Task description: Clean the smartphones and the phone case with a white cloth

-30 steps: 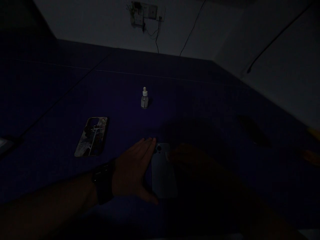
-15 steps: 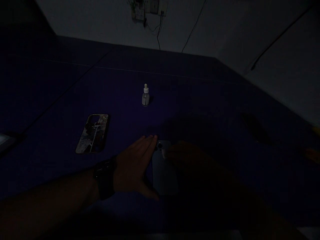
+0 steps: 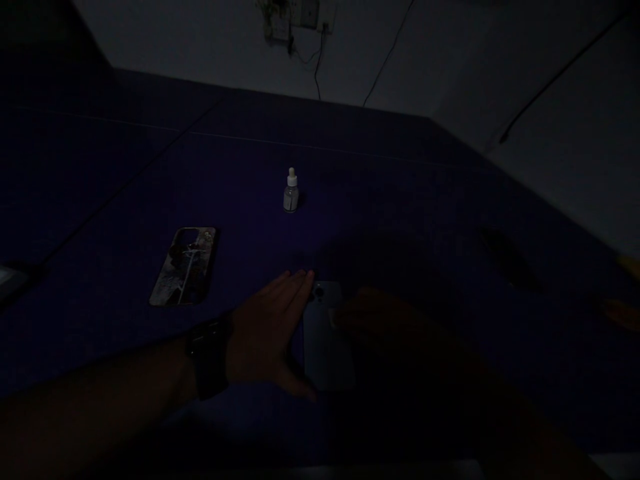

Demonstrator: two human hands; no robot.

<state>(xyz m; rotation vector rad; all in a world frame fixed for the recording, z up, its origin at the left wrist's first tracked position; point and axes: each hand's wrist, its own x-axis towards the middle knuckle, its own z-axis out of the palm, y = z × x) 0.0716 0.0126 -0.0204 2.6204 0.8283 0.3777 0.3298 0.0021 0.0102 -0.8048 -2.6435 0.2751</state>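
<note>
Since the frame half a second ago, your right hand has drawn the small pale piece at its fingertips slightly down and rightward over the phone, away from the lenses, while your left hand has hardly shifted. That left hand is spread, not clenched: fingertips by the phone's far-left corner, thumb by its near-left one, bracing that side rather than grasping it. Your right fingers are so deep in shadow that you cannot tell whether they pinch the pale piece or merely press it. What could go wrong, I'd judge, is the phone skidding or turning on the desk if your right hand pushes sideways harder than your left can brace; the dim light and your own shadow could also make you miss a spot or snag the raised lenses. You have the phone lying flat, back up, around the middle of the desk's width and much closer to its near edge than to the far edge along the wall. Its lens end points toward that far edge, its long axis running from near edge to far, leaning slightly left at the far end.
</note>
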